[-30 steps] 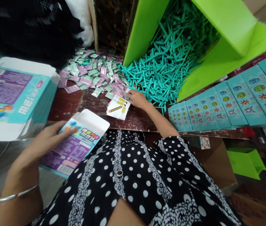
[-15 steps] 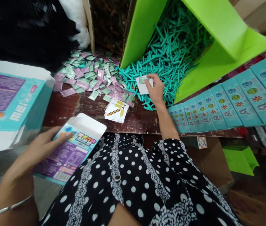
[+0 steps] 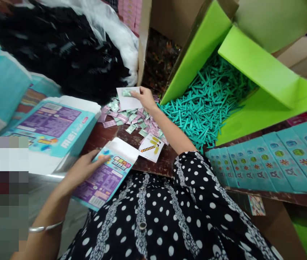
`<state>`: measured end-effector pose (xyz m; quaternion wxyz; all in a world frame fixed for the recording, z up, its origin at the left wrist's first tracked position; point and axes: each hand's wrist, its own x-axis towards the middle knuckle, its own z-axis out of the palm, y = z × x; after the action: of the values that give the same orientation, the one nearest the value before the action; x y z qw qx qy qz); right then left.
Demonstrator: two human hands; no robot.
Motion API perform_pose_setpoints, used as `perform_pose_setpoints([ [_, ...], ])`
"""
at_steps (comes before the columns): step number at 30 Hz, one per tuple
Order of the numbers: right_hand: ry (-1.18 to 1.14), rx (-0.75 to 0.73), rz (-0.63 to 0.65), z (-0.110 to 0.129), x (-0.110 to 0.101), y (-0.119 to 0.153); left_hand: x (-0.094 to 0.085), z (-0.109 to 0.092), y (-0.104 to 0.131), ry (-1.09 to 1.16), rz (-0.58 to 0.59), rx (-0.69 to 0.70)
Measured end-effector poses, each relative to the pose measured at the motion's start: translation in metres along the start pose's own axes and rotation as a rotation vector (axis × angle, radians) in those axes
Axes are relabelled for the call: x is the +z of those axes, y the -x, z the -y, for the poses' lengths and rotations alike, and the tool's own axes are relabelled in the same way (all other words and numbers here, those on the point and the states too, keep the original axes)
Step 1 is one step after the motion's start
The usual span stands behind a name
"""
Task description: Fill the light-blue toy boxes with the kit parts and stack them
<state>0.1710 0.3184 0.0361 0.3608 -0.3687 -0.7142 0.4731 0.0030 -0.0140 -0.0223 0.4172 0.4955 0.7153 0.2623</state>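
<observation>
My left hand grips a blue and purple printed box, thumb on its face and the white end flap pointing away from me. Between the thumb and fingers of my right hand is a white card with a small green sachet pressed against it. That hand is over a pile of pink and green sachets. On the table, between both hands, lies a small stack of cards printed with a yellow pickaxe.
Teal plastic sticks spill from a bright green carton. Finished-looking teal boxes stand in a row at right. More printed boxes lie stacked at left, before a heap of black items in white plastic.
My right hand has moved left, from the teal sticks to above the sachet pile, carrying the card and sachet. My left hand still holds the box. The view has turned and shifted.
</observation>
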Motion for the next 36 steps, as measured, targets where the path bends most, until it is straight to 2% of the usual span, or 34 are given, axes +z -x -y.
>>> perform_pose_setpoints([
  [3, 0.124, 0.007, 0.042, 0.003, 0.044, -0.037, 0.002, 0.004, -0.002, 0.038, 0.000, 0.019],
  [6, 0.375, -0.094, 0.123, 0.010, 0.071, -0.066, 0.003, 0.008, -0.004, 0.089, 0.011, 0.021],
  [9, 0.639, -0.201, 0.242, 0.016, 0.087, -0.088, 0.004, 0.010, -0.005, 0.130, 0.015, 0.009],
  [12, 0.847, -0.217, 0.333, 0.018, 0.097, -0.102, 0.003, 0.010, -0.004, 0.178, 0.044, 0.007],
  [16, 0.973, -0.196, 0.337, 0.019, 0.101, -0.103, 0.002, 0.009, -0.003, 0.227, 0.095, 0.005],
  [20, 0.965, -0.252, 0.314, 0.029, 0.091, -0.096, 0.000, 0.007, -0.002, 0.231, 0.102, 0.014],
  [24, 0.781, -0.286, 0.338, 0.050, 0.064, -0.085, 0.000, 0.003, 0.001, 0.201, 0.043, 0.035],
  [27, 0.565, -0.276, 0.493, 0.070, 0.035, -0.062, -0.003, 0.001, 0.005, 0.177, -0.016, 0.058],
  [30, 0.419, -0.265, 0.715, 0.090, 0.004, -0.022, -0.010, -0.001, 0.010, 0.140, -0.111, 0.050],
  [33, 0.415, -0.273, 0.929, 0.109, -0.018, 0.021, -0.019, -0.007, 0.012, 0.095, -0.203, 0.048],
  [36, 0.508, -0.317, 1.064, 0.126, -0.027, 0.054, -0.022, -0.019, 0.015, 0.086, -0.256, 0.061],
])
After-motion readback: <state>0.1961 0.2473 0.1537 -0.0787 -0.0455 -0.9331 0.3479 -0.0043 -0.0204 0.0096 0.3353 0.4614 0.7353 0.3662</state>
